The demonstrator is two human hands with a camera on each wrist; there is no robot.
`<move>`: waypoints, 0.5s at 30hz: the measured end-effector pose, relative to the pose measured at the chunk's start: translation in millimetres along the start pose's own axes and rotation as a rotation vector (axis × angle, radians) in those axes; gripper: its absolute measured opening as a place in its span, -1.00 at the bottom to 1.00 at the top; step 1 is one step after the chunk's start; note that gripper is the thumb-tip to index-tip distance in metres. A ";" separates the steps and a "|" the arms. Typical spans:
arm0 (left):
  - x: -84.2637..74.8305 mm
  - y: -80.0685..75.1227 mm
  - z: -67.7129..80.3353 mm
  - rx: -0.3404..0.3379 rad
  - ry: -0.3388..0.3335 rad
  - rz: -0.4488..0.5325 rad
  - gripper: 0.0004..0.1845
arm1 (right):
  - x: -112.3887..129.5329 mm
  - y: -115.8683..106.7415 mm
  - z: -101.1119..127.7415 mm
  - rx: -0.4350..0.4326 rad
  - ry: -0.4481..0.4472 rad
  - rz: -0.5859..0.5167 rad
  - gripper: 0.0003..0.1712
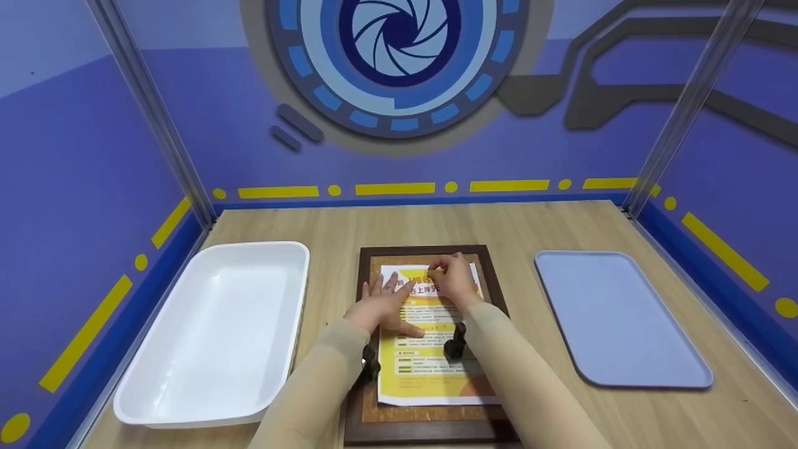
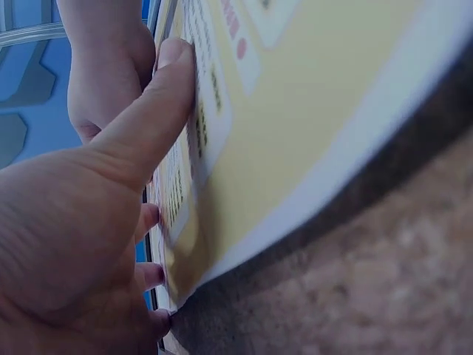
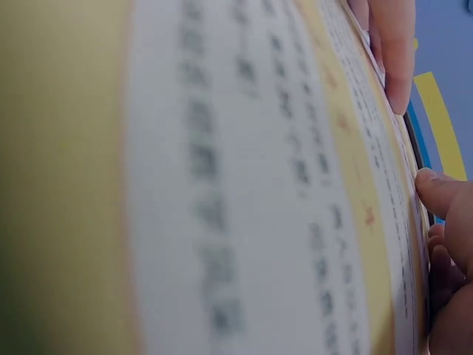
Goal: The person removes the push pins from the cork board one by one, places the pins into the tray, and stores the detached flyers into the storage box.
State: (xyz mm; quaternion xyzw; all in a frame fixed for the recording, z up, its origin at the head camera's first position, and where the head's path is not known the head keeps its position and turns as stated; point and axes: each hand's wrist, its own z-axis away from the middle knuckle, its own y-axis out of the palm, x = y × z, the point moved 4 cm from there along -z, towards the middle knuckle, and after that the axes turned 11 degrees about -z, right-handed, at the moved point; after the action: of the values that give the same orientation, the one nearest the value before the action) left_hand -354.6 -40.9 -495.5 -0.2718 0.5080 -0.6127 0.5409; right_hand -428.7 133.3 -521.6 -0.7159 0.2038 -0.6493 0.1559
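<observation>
A yellow-and-white printed poster sheet [image 1: 430, 368] lies on a cork board [image 1: 399, 413] with a dark brown wooden frame [image 1: 430, 433]. My left hand [image 1: 381, 305] rests on the sheet's left side, fingers spread and thumb stretched across the print. In the left wrist view, the thumb [image 2: 159, 96] lies along the paper, and the sheet's edge lifts slightly off the cork. Near the sheet's top, my right hand [image 1: 454, 277] has its fingers bent, with thumb and fingertips close at the paper. Whether they pinch something small I cannot tell.
A deep white tray [image 1: 298, 324] stands left of the board. To the right lies a shallow blue-grey tray [image 1: 623, 318]. Both sit on a wood-grain table [image 1: 336, 231], enclosed by purple printed panels [image 1: 212, 125] at the back and sides.
</observation>
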 end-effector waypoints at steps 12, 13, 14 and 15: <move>0.8 1.6 -1.5 0.007 0.002 0.011 0.25 | -7.2 -26.8 9.0 -0.007 0.086 -0.263 -0.89; 0.8 1.5 -1.6 0.005 0.004 0.010 0.25 | -9.0 -30.0 9.8 -0.008 0.104 -0.284 -0.88; 0.8 1.4 -1.6 0.003 0.006 0.007 0.25 | -10.9 -33.6 11.2 -0.009 0.124 -0.307 -0.86; 0.8 1.3 -2.0 0.001 0.010 0.000 0.26 | -12.7 -37.6 12.8 -0.011 0.140 -0.340 -0.83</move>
State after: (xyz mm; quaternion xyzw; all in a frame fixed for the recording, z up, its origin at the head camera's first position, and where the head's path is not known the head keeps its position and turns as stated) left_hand -356.0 -40.9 -497.6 -0.2683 0.5103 -0.6143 0.5387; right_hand -413.6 171.7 -515.7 -0.6938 0.0940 -0.7135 0.0253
